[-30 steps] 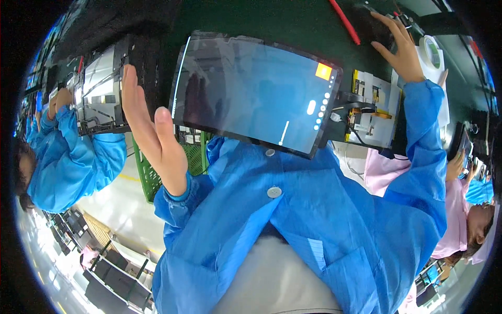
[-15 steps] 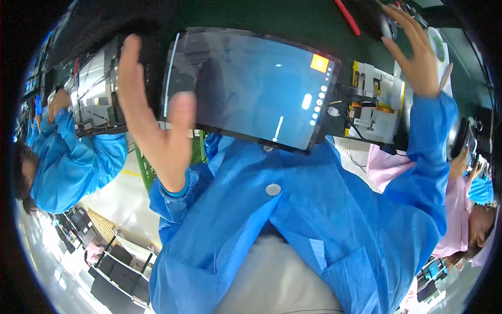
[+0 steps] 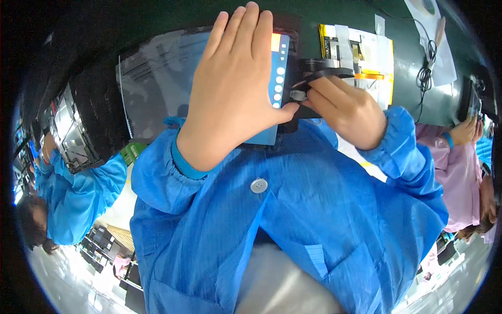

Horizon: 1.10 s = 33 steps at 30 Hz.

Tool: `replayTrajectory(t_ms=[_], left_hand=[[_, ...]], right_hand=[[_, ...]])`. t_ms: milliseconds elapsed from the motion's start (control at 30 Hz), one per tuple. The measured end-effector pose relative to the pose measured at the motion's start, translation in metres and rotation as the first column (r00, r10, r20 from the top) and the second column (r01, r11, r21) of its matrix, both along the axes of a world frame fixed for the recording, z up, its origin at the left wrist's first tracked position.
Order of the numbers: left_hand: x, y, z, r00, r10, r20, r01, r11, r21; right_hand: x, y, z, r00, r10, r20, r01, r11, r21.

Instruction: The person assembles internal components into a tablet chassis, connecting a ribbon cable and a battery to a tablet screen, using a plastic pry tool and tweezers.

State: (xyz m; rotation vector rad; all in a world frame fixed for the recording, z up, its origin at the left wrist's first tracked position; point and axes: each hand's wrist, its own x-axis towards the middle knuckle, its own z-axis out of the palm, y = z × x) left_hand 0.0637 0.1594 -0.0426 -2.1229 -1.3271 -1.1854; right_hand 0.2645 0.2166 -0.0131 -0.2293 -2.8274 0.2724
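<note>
The fingers (image 3: 238, 36) of the left hand (image 3: 235, 94) lie straight and close together, spread flat on the glass of a wide dark screen panel (image 3: 157, 68); they press on it and grip nothing. The right hand (image 3: 342, 107) is curled, its fingertips pinched on a small black connector (image 3: 308, 83) at the panel's right edge, just past a lit blue strip with a column of white dots and an orange square.

The panel lies on the green bench (image 3: 408, 73), directly in front of the person's chest, with its long side running left to right.

Judged from this, the step in hand is the seating or freeing of that connector while the flat hand keeps the panel from sliding. Which of the two it is cannot be told. The next move would call for a steady hold from the left palm and a small, straight push or pull from the right fingertips, in line with the socket, so the plug does not skew.

Counted: one screen panel under the hands and one connector. Just right of the panel sits one yellow-edged fixture (image 3: 361, 49) with white tape and an orange part. One black cable (image 3: 426, 57) trails past it over one white sheet. At far left one more framed panel (image 3: 73, 131) stands tilted. Two co-workers show: one blue sleeve (image 3: 78, 193) at left, one pink sleeve (image 3: 460, 172) at right.
</note>
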Motion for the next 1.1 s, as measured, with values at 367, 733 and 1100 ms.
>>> replayTrajectory(t_ms=[367, 733, 1100], left_hand=[[0.008, -0.004, 0.032, 0.935, -0.002, 0.354, 0.232, 0.760, -0.607], [-0.001, 0.003, -0.013, 0.894, -0.255, 0.369, 0.320, 0.939, -0.127], [-0.037, -0.054, 0.076, 0.966, 0.244, -0.080, -0.230, 0.681, -0.695]], right_hand=[[0.004, 0.005, 0.004, 0.999, 0.039, 0.023, -0.037, 0.996, -0.084], [0.015, 0.001, 0.009, 0.994, 0.106, 0.008, -0.103, 0.979, -0.177], [0.025, -0.004, 0.025, 0.992, -0.103, 0.075, 0.118, 0.538, -0.835]])
